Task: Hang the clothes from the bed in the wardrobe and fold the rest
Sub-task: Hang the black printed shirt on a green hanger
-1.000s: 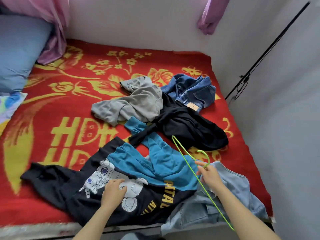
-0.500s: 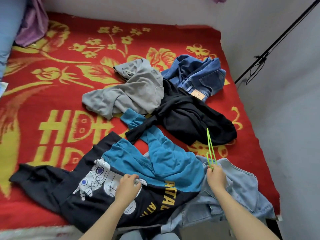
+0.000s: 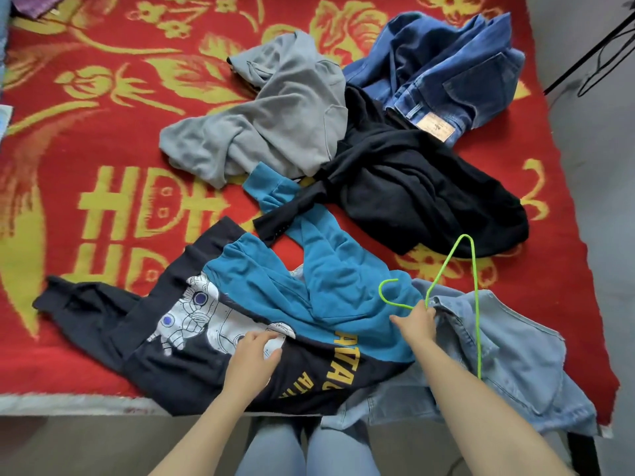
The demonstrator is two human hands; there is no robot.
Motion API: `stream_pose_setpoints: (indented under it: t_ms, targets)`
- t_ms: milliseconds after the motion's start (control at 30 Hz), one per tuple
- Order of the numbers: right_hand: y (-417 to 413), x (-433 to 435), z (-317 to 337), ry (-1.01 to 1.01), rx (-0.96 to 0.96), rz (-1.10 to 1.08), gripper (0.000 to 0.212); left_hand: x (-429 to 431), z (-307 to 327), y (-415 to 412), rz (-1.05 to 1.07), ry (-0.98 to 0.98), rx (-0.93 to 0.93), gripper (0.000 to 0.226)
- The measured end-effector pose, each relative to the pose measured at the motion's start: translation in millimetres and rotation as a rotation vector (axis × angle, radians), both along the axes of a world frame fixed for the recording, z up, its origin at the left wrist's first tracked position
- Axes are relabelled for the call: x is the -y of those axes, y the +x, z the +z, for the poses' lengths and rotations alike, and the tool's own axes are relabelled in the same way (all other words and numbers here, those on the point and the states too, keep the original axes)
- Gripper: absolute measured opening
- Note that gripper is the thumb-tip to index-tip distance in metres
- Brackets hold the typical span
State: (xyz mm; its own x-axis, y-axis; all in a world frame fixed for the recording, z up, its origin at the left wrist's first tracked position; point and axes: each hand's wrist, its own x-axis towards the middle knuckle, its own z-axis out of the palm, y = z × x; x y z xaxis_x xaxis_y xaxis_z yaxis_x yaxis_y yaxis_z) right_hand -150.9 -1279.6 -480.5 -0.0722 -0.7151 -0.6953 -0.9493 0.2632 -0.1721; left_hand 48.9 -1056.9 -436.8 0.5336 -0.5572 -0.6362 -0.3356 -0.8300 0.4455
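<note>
Clothing scattered over a bed whose red woven blanket (image 3: 62, 355) bears yellow flowers and block letters. Nearest the edge lies a navy and teal fleece sweatshirt (image 3: 192, 369), spread flat, with a white astronaut print and yellow lettering. To its right, a pale blue denim jacket (image 3: 522, 355) hangs partly over the bed's edge.

The right hand (image 3: 415, 324) reaches forward over the jacket's collar, its grip clamped on the neck of a thin lime-green wire hanger (image 3: 476, 304). The hook curls left over the teal cloth, and the triangular frame tilts up and away. The left hand (image 3: 252, 359) rests palm down on the astronaut print with fingers bent; whether its grip pinches any cloth cannot be told.

Behind lie three garments, each touching the next:
- a crumpled grey jersey sweatshirt (image 3: 275, 121);
- a rumpled black garment (image 3: 412, 194), whose sleeve crosses a teal sleeve and whose hem lies behind the hanger's apex;
- folded dark blue jeans (image 3: 446, 63) with a tan waist patch.

Legs in pale trousers (image 3: 275, 451) stand at the bed's edge.
</note>
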Motion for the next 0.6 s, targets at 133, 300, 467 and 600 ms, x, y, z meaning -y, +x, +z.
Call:
stream_pose_setpoints:
  t_ms: [133, 300, 467, 600]
  targets:
    - [0.8, -6.1, -5.0, -0.069, 0.037, -0.123, 0.050, -8.3, 4.2, -3.2, 0.056, 0.019, -0.009, 0.033]
    - [-3.8, -5.3, -0.5, -0.119, 0.081, -0.220, 0.045, -17.2, 10.3, -8.2, 0.114, 0.007, 0.005, 0.032]
    - [-6.1, -12.7, 36.1, -0.254, 0.231, -0.245, 0.038, -22.1, 24.0, -18.9, 0.133, 0.005, -0.011, 0.031]
    - [1.8, -13.2, 86.3, -0.368, 0.467, -0.217, 0.029, -10.2, 49.3, -17.8, 0.159, -0.080, 0.001, 0.030]
